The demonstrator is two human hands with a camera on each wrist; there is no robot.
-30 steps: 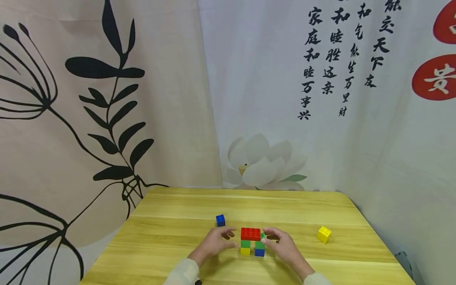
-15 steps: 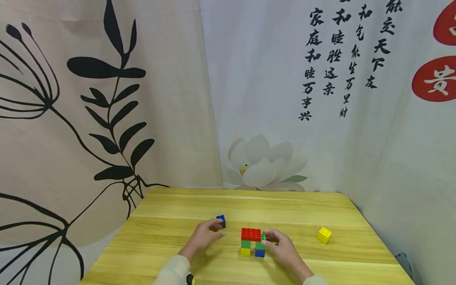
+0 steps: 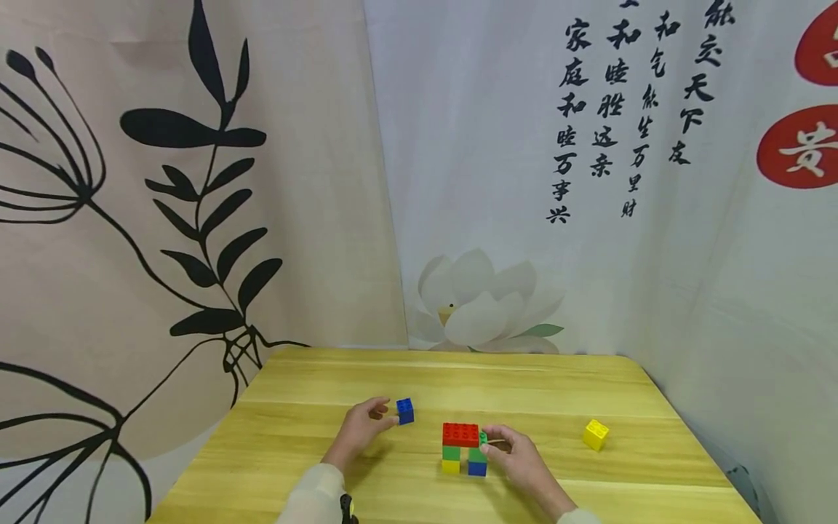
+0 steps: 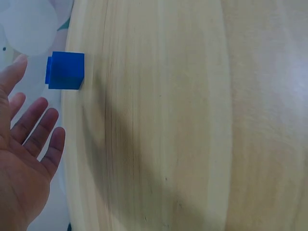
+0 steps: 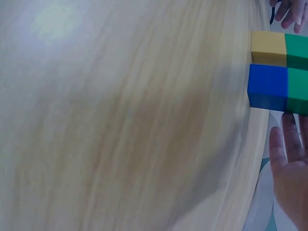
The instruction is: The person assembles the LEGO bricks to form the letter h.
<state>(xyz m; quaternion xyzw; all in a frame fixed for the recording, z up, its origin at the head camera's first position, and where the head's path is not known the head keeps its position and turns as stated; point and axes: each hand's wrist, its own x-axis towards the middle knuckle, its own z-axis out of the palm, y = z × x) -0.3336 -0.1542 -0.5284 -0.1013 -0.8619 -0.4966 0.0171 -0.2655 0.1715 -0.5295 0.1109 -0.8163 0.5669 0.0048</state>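
A small bridge of toy bricks stands on the table. Its red brick [image 3: 460, 434] spans two columns, one with a green brick over a yellow brick [image 3: 450, 466], the other with a green brick [image 5: 298, 90] over a blue brick [image 5: 267, 87]. At the bridge's right side, my right hand [image 3: 520, 458] pinches the green brick's edge with thumb and forefinger; in the right wrist view its other fingers stretch out beside that column. My left hand [image 3: 361, 431] has its fingers relaxed, thumb tip close to the left side of a loose blue brick [image 3: 405, 411].
A loose yellow brick [image 3: 596, 434] lies to the right on the wooden table [image 3: 314, 378]. Behind the table's far edge hangs a printed cloth backdrop [image 3: 471, 145] with plants and writing.
My left hand has left the bridge's left side and moved left and away from me, beside the loose blue brick. My right hand has stayed at the bridge.
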